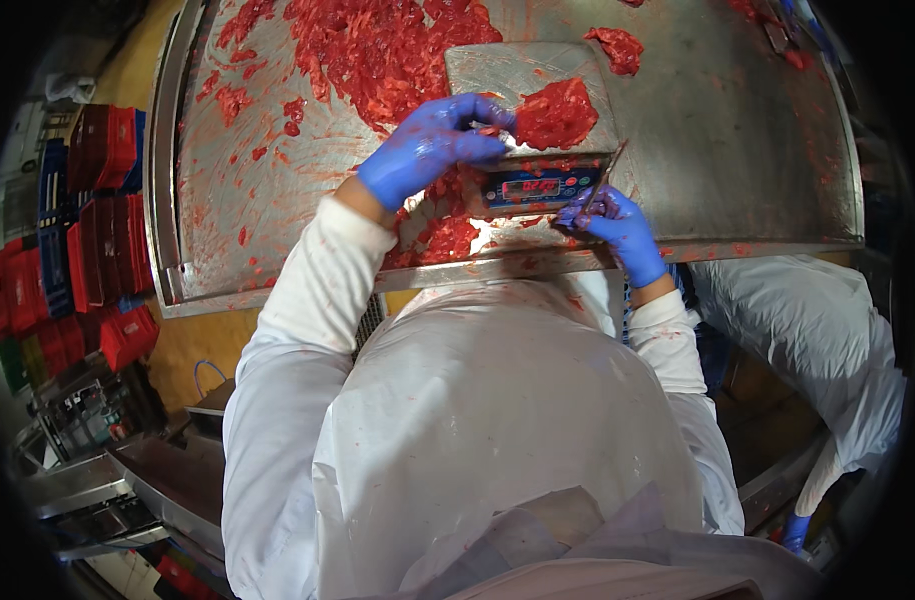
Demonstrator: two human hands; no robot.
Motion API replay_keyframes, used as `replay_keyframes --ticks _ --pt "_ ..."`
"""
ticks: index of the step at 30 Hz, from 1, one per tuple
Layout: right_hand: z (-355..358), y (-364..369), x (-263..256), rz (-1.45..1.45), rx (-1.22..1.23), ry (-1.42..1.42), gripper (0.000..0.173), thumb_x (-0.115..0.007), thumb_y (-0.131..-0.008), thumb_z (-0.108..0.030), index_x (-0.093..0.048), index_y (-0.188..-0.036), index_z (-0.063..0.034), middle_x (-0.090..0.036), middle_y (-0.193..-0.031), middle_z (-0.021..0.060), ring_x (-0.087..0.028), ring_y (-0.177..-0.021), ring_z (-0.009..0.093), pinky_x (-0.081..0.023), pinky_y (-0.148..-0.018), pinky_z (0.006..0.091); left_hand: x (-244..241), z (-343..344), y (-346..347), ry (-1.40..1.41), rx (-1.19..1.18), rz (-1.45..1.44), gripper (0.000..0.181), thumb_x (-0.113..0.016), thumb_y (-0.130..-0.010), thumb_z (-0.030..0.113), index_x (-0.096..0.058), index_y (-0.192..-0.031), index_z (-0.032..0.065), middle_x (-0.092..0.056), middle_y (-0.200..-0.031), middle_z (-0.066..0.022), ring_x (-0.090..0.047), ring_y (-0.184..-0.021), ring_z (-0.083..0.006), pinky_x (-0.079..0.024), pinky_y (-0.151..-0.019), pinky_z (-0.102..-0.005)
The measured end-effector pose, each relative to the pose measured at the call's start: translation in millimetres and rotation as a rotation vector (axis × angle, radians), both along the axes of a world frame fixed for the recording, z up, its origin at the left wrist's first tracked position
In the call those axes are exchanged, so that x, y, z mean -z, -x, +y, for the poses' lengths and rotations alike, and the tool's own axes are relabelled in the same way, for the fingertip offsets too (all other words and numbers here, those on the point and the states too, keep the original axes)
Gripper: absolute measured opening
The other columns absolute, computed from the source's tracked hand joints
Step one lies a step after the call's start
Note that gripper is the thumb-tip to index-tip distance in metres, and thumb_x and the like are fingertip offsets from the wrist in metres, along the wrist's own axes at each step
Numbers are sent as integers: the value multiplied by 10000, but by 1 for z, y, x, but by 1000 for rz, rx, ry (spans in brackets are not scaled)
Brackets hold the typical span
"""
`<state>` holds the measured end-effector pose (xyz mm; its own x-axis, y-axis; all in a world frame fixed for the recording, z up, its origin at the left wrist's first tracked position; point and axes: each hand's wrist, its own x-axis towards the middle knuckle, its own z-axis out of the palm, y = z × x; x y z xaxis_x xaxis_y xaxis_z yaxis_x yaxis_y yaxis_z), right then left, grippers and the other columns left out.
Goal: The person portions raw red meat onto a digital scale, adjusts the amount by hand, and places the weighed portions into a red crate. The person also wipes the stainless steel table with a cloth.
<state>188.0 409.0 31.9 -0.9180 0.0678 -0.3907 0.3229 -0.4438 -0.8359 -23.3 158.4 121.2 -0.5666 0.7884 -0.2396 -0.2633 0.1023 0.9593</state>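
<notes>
My left hand [435, 146], in a blue glove, is at the left side of a bench scale, thumb and fingers curved towards each other. A small reddish scrap [489, 131] shows between them; whether they grip it I cannot tell. Just beyond the fingertips, a flat piece of raw red meat [556, 114] lies on the scale's steel platform [495, 64]. My right hand [615, 225], also blue-gloved, grips a knife [611, 169] by its handle. Its thin, smeared blade points up past the right corner of the scale's lit display panel [540, 187].
A heap of meat [390, 45] covers the upper left of the steel table [712, 150]. More scraps [450, 238] lie before the scale; another piece [618, 51] sits beyond it. Red crates [108, 247] stand left. A person in white [802, 322] is close on my right.
</notes>
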Motion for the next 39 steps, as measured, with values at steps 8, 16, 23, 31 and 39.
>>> replay_keyframes --ticks 8,16,23,31,39 --pt "28 -42 12 -35 152 -24 281 -687 -924 20 -600 -1190 48 -720 -1109 200 -724 -1060 269 -599 -975 401 96 -105 42 699 -174 508 339 -759 -885 282 -744 -1150 70 -725 -1181 -157 -715 -1050 -287 -568 -892 -406" --pt "46 79 -23 338 488 -449 490 -779 -914 -120 -560 -1325 31 -652 -1306 197 -636 -1219 257 -532 -1026 370 68 -35 -2 801 26 1359 1152 -686 -771 783 -361 -1593 43 -306 -1658 -245 -237 -1541 -459 -167 -1241 -602" --pt "-41 139 -20 356 95 -1143 855 -917 -697 -350 -555 -1425 -85 -638 -1358 171 -626 -1261 314 -482 -1093 388 74 68 -3 898 121 1420 1223 -643 -739 831 -289 -1628 69 -190 -1701 -249 -135 -1579 -457 -32 -1255 -638" --pt "-26 7 15 114 757 -93 532 -778 -929 -282 -556 -1338 -25 -633 -1304 127 -640 -1170 284 -518 -1057 405 58 114 -80 287 558 1230 868 -631 -889 545 -379 -1591 103 -288 -1652 -277 -252 -1544 -451 -190 -1244 -608" --pt "17 -4 -17 236 1081 383 528 -699 -1002 -389 -486 -1406 -124 -467 -1477 178 -542 -1317 315 -475 -1110 527 83 78 94 275 -173 1126 517 -680 -966 229 -567 -1439 53 -562 -1475 -201 -560 -1337 -366 -441 -1140 -420"
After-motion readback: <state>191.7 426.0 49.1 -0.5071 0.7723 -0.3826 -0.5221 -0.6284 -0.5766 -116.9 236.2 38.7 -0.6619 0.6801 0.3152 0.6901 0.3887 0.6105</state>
